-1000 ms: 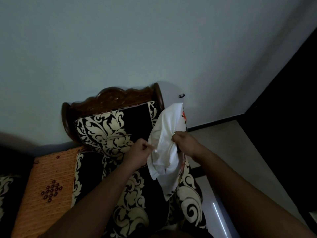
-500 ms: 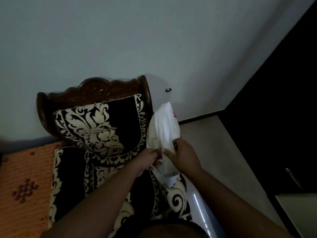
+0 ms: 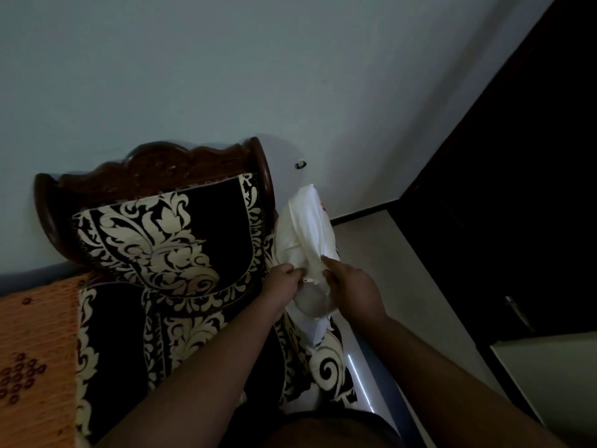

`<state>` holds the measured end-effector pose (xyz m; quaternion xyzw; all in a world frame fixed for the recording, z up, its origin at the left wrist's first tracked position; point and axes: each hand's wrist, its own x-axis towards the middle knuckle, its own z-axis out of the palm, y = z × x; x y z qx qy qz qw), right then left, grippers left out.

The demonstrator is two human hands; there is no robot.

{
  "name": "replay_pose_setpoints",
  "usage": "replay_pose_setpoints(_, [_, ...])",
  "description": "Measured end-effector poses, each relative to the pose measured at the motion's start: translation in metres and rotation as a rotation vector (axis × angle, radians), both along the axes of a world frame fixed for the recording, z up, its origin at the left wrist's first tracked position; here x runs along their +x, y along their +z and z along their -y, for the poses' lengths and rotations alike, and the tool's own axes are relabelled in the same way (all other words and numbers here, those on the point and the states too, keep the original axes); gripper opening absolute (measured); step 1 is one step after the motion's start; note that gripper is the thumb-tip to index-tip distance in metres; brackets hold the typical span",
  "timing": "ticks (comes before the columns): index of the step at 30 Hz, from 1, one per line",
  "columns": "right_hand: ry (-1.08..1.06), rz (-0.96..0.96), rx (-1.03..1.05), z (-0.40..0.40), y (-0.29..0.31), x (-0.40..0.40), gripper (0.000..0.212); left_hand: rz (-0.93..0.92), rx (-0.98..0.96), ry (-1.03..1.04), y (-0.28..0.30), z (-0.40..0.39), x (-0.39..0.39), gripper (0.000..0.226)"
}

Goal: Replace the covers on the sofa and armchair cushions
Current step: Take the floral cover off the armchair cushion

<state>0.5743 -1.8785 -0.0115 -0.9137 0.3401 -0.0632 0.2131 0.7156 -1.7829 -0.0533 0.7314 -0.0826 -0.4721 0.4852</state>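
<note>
A white cushion in its cover [image 3: 303, 234] stands on end above the right arm of the armchair [image 3: 168, 240], which has a carved dark wood back and black-and-cream patterned upholstery. My left hand [image 3: 282, 281] pinches a small zip pull at the cover's open lower edge. My right hand [image 3: 350, 282] grips the cover's fabric just right of the zip. An orange mark shows on the cover's right side.
An orange woven cloth [image 3: 35, 357] lies at the left beside the armchair. A pale wall rises behind. A dark door with a handle [image 3: 517, 312] stands at the right, and a pale surface [image 3: 549, 376] sits at the lower right. Tiled floor runs between.
The cushion has shifted right of the chair back and stands taller. My hands have come close together at its lower edge, and my left fingers now hold the zip pull.
</note>
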Motion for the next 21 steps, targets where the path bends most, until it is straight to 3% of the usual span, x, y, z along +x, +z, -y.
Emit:
replay_pose_setpoints(5, [-0.071, 0.049, 0.003, 0.034, -0.010, -0.026, 0.042, 0.214, 0.075, 0.143, -0.006, -0.016, 0.022, 0.027])
replay_pose_setpoints(8, [-0.106, 0.004, 0.141, 0.059, -0.028, -0.040, 0.031, 0.300, 0.133, 0.129, 0.002, -0.028, 0.025, 0.029])
replay_pose_setpoints(11, [-0.009, 0.096, 0.362, 0.058, -0.035, -0.032, 0.032, 0.337, 0.167, 0.036, 0.012, -0.020, 0.010, 0.033])
replay_pose_setpoints(12, [0.045, 0.110, 0.432, 0.055, -0.035, -0.026, 0.032, 0.332, 0.174, 0.033, 0.014, -0.013, 0.004, 0.044])
replay_pose_setpoints(15, [0.118, 0.189, 0.603, 0.046, -0.040, -0.013, 0.038, 0.334, 0.230, -0.070, 0.014, 0.008, -0.011, 0.118])
replay_pose_setpoints(16, [0.091, 0.229, 0.661, 0.044, -0.043, -0.009, 0.038, 0.369, 0.275, -0.129, 0.011, 0.011, -0.014, 0.134])
replay_pose_setpoints(18, [0.012, 0.250, 0.716, 0.045, -0.048, -0.003, 0.033, 0.453, 0.322, -0.198, 0.008, 0.013, -0.022, 0.138])
replay_pose_setpoints(21, [-0.018, 0.154, 0.681, 0.052, -0.050, 0.007, 0.055, 0.494, 0.279, -0.179, 0.002, 0.006, -0.032, 0.134])
